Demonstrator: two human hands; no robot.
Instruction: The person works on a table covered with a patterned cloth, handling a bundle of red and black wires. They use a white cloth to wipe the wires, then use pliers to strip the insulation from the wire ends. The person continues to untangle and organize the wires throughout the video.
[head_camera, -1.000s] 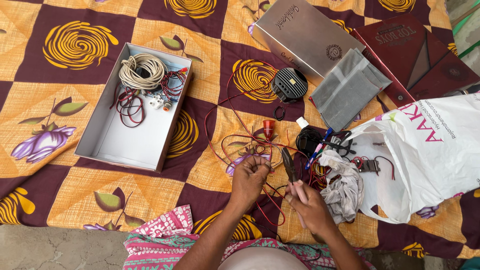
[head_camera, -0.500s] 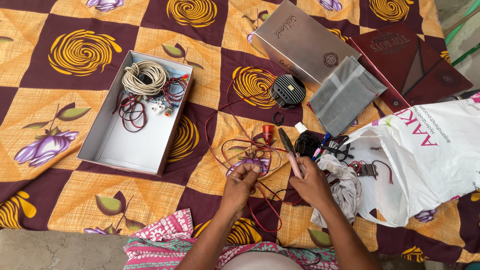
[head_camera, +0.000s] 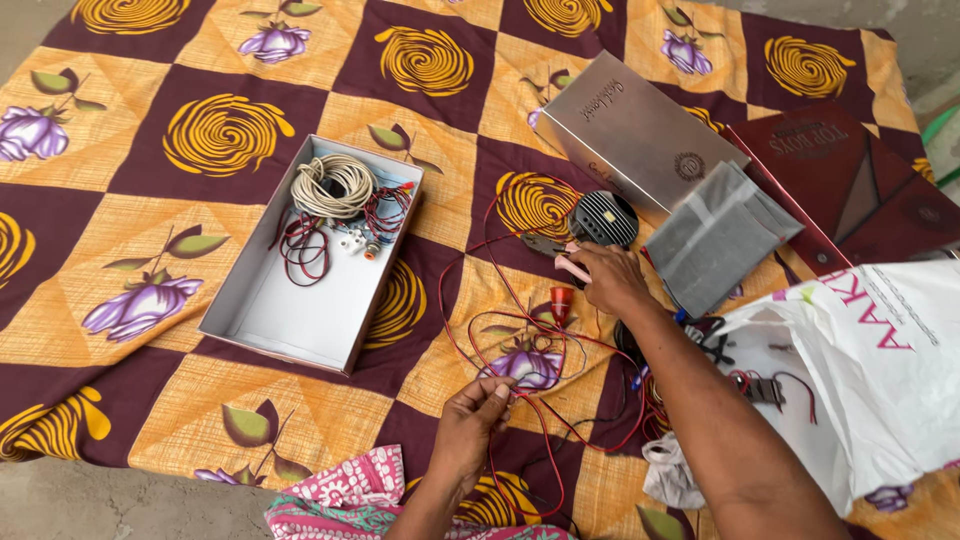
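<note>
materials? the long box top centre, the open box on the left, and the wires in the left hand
Long box: looks like silver card or thin metal with a brushed, satiny sheen; cannot tell which. Open box: matte white card, judging by thin folded walls. Wires pinched by the left hand: glossy red plastic insulation, thin and limp.

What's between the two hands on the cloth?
In the head view, loose red wires and a small red cap lie on the patterned cloth between the left hand, which pinches the wires, and the right hand.
</note>
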